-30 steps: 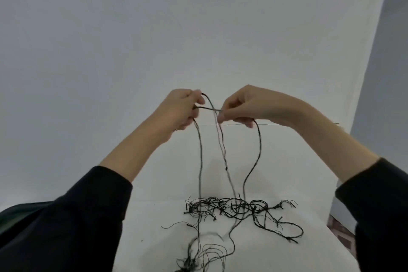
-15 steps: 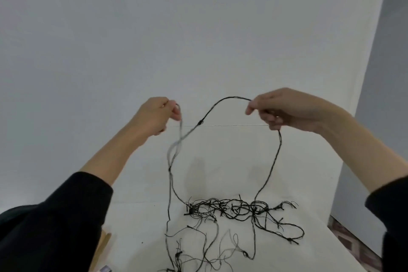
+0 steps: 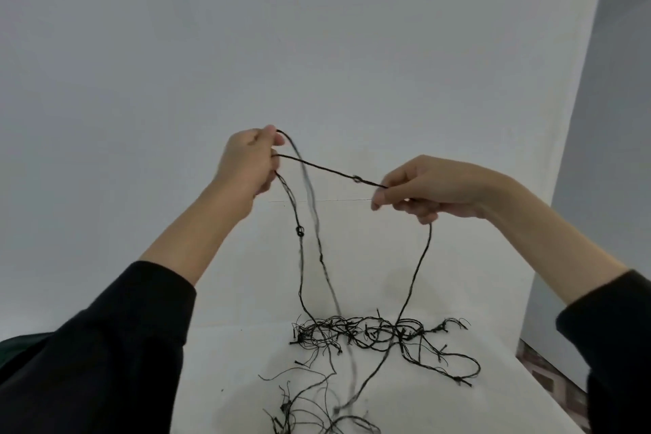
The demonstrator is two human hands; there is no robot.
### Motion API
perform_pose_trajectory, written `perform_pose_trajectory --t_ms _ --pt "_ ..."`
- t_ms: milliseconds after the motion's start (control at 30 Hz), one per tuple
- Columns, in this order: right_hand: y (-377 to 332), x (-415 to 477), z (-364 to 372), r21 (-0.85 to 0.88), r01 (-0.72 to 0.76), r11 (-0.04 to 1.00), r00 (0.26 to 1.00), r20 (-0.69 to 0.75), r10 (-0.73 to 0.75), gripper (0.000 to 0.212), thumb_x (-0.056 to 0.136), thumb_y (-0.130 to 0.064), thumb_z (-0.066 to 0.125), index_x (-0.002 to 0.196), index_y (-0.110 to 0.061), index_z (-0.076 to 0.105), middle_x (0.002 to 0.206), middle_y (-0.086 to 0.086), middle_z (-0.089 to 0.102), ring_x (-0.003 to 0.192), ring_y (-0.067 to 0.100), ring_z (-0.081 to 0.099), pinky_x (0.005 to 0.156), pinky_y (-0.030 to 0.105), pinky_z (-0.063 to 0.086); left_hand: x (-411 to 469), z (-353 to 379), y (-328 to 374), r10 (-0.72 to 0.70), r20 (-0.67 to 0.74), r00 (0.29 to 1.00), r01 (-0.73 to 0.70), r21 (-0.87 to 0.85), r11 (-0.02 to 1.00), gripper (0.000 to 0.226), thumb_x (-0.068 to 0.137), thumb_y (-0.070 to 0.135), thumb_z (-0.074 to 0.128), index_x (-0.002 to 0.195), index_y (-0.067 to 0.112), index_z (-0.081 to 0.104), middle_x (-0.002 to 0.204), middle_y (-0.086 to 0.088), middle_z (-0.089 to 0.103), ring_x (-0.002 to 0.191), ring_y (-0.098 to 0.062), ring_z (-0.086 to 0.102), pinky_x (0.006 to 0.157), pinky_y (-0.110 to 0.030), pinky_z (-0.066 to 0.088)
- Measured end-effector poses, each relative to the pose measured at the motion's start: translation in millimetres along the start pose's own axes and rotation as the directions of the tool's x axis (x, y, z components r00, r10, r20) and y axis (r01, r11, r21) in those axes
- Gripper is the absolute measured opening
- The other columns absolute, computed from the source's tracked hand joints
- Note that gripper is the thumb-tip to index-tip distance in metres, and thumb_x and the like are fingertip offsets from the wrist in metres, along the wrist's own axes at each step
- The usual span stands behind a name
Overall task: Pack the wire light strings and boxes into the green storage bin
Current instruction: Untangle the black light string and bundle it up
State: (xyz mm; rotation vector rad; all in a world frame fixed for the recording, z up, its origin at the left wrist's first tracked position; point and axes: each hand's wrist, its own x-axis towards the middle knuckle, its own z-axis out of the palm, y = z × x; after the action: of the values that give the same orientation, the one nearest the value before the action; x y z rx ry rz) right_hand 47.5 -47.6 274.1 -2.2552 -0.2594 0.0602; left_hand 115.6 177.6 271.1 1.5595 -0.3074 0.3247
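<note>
holding a span of wire light string (image 3: 327, 171) between both grips

your left grip (image 3: 248, 166) is raised a little higher than the right, fingers curled closed round the string, with the thumb pressed on top. several strands come out of it. one runs sideways and slightly down to your right grip (image 3: 433, 187). the others hang toward the surface (image 3: 229, 363), and one of them is blurred. a small knot or bulb sits on a hanging strand below the left grip.

your right grip pinches the string between thumb and fingertips (image 3: 378, 203), the other fingers curled under. another small knot or bulb sits on the stretched span just beside those fingertips. from under this grip a single strand drops in a long curve to the surface.

the rest of the string lies on the white surface below and between your arms, as a loose dark tangle (image 3: 370, 331) with loops trailing toward the right and more strands spilling toward the near edge. the hanging strands all lead down into it.

both black sleeves (image 3: 105, 345) are pushed up, forearms bare. a dark green shape (image 3: 17, 345) shows at the left edge behind your left sleeve; too little of it is visible to tell what it is. a strip of patterned floor (image 3: 542, 373) shows past the surface's right edge.
</note>
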Motion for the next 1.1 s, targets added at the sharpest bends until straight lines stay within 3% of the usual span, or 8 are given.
perform_pose_trajectory --t_ms 200,300,400,467,567,667,900,1100 --pt "37 -18 -23 0.052 -0.111 0.992 0.994 0.012 0.111 0.017 0.082 -0.023 0.064 0.08 -0.006 0.069 0.049 -0.001 0.037 0.042 0.011 0.021 0.047 0.023 0.027 22 -56 -15 -0.096 -0.199 0.975 0.075 -0.111 0.991 0.031 0.101 0.021 0.035 0.073 0.015 0.045 0.027 0.011 0.033 0.021 -0.001 0.022 0.028 -0.01 0.014" --pt "38 -21 -27 0.162 -0.081 0.984 0.995 -0.052 0.091 0.024 0.074 -0.03 0.065 0.078 -0.007 0.068 0.052 0.001 0.037 0.041 0.011 0.02 0.045 0.023 0.026 22 -69 -25 -0.118 -0.104 0.988 0.145 0.304 0.942 0.026 0.1 0.021 0.036 0.084 0.01 0.054 0.047 -0.002 0.054 0.025 -0.007 0.03 0.031 -0.012 0.02" --pt "18 -16 -19 0.206 0.011 0.978 0.998 -0.056 0.001 0.02 0.08 -0.027 0.062 0.08 -0.008 0.068 0.055 0.003 0.037 0.039 0.01 0.021 0.044 0.021 0.028 12 -54 -22 -0.043 0.043 0.998 0.004 0.662 0.749 0.028 0.099 0.02 0.037 0.087 0.005 0.058 0.076 -0.011 0.066 0.034 -0.006 0.042 0.03 -0.015 0.03" --pt "-1 -10 -6 0.163 0.064 0.984 0.998 -0.025 -0.061 0.018 0.087 -0.023 0.059 0.083 -0.008 0.069 0.055 0.001 0.038 0.04 0.011 0.022 0.046 0.022 0.028 3 -33 -12 0.035 0.101 0.994 -0.09 0.616 0.783 0.031 0.1 0.021 0.037 0.079 0.009 0.057 0.081 -0.01 0.067 0.036 -0.006 0.042 0.029 -0.012 0.029" --pt "-25 3 14 0.086 0.122 0.989 0.992 0.015 -0.124 0.021 0.092 -0.023 0.057 0.089 -0.006 0.07 0.052 -0.002 0.039 0.043 0.012 0.023 0.048 0.022 0.03 -12 -1 2 -0.067 0.348 0.935 -0.033 0.275 0.961 0.031 0.101 0.025 0.036 0.077 0.014 0.052 0.07 -0.007 0.07 0.032 -0.011 0.033 0.032 -0.014 0.022" --pt "-35 13 23 0.031 0.148 0.988 0.989 -0.01 -0.148 0.025 0.091 -0.028 0.059 0.091 -0.006 0.071 0.052 -0.002 0.04 0.045 0.013 0.025 0.047 0.02 0.033 -21 18 5 -0.093 0.473 0.876 -0.035 0.256 0.966 0.032 0.1 0.028 0.037 0.078 0.014 0.055 0.053 0.0 0.054 0.038 -0.01 0.028 0.034 -0.014 0.02" --pt "11 2 -3 0.024 0.014 1.0 0.999 -0.032 -0.013 0.019 0.084 -0.026 0.067 0.082 -0.009 0.073 0.057 0.0 0.041 0.054 0.015 0.028 0.05 0.022 0.034 11 -26 -1 -0.036 0.039 0.999 0.035 0.024 0.999 0.029 0.1 0.024 0.04 0.074 0.015 0.051 0.047 0.001 0.036 0.026 -0.003 0.022 0.03 -0.009 0.013" --pt "42 -6 -6 0.107 -0.05 0.993 0.993 0.107 0.039 0.018 0.088 -0.02 0.059 0.077 -0.007 0.067 0.057 0.002 0.043 0.046 0.012 0.033 0.052 0.023 0.038 22 -43 -26 -0.077 -0.066 0.995 0.085 0.131 0.988 0.029 0.101 0.022 0.036 0.075 0.015 0.049 0.055 -0.004 0.036 0.024 -0.003 0.022 0.03 -0.01 0.015"
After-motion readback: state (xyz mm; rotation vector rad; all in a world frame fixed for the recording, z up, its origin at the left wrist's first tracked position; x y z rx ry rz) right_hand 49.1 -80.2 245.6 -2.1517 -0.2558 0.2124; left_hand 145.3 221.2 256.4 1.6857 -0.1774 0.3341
